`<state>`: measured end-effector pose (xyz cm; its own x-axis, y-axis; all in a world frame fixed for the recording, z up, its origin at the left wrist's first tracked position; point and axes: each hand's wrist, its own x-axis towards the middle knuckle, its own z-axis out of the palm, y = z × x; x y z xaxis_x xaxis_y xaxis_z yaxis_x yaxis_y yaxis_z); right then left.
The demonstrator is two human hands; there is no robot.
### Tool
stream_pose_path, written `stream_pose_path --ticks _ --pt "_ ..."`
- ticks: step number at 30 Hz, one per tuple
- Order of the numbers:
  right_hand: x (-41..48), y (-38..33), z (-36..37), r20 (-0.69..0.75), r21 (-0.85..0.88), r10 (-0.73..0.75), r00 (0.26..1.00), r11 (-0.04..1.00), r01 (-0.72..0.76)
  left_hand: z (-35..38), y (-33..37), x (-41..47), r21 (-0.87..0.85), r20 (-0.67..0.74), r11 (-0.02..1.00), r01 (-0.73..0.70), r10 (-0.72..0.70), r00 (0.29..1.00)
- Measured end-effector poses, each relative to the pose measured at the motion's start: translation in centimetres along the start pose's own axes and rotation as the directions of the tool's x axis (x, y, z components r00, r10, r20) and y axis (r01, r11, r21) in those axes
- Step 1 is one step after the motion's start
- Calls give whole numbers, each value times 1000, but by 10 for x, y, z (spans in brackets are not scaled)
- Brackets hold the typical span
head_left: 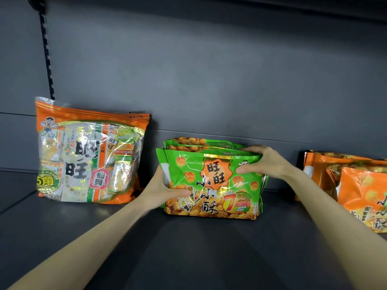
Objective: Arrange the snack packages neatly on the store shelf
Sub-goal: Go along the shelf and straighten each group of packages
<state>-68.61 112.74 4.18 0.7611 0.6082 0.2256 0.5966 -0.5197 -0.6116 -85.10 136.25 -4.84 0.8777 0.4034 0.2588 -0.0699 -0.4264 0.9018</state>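
Observation:
A row of several green snack packages [211,181] stands upright at the middle of the dark grey shelf [188,248]. My left hand [161,189] grips the lower left edge of the front green package, thumb across its face. My right hand [266,162] clasps the top right corner of the green packages, fingers over the tops of those behind. A large orange and clear rice cracker bag [88,158] leans against the back panel to the left. Orange snack packages [354,185] stand at the right edge, partly cut off.
The grey back panel [209,70] rises behind the packages, with a slotted black upright [47,53] at the upper left. Bare shelf shows between the green stack and the orange packages on either side.

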Motion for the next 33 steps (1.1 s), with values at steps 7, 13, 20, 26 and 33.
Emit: stream_pose_path --ticks 7,13,20,26,33 --pt "0 3 -3 -4 15 0 1000 1000 0 1 5 3 -9 42 1000 22 -22 999" --pt "-1 4 -1 8 8 -4 1000 1000 4 -1 -4 9 -56 72 998 17 -13 997" --pt "-1 6 -3 21 -19 21 1000 1000 -21 -1 -5 10 -24 72 998 52 -50 996" --pt "-7 3 -3 -65 -325 12 998 945 -33 -7 -2 6 92 48 988 123 -128 991" --pt "-21 -8 -1 -128 -388 -45 991 922 -8 -5 3 -9 115 -67 983 144 -137 988"
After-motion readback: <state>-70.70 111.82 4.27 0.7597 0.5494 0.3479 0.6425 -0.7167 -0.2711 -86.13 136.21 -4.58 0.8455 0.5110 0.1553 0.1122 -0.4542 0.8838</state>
